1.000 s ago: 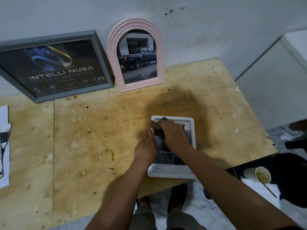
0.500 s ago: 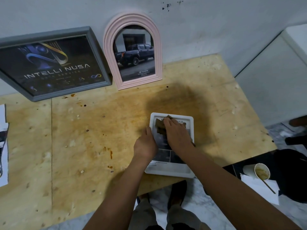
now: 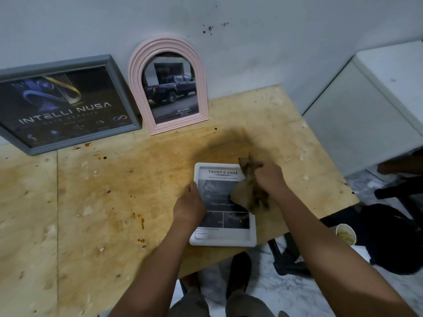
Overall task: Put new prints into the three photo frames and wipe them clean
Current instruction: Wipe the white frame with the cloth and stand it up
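Observation:
A white photo frame (image 3: pixel 223 239) with a "TOUGH & AGILE" print lies flat near the front edge of the plywood table (image 3: pixel 114 202). My left hand (image 3: pixel 188 208) rests on the frame's left side, fingers relaxed. My right hand (image 3: pixel 270 177) grips a brown cloth (image 3: pixel 249 186), lifted at the frame's upper right corner; the cloth hangs blurred over the glass. A grey frame (image 3: pixel 66 104) with a dark "INTELLI NUSA" print and a pink arched frame (image 3: pixel 169 85) with a pickup truck print lean against the wall at the back.
A white cabinet (image 3: pixel 370 106) stands to the right of the table. On the floor at the right are a paper cup (image 3: pixel 345 234), a black bag (image 3: pixel 393 239) and a black stool leg (image 3: pixel 281 255). My feet show below the table edge.
My right hand has swept the cloth from the frame's upper left to its upper right corner and raised it, uncovering the print's heading. My left hand stays on the frame's left side.

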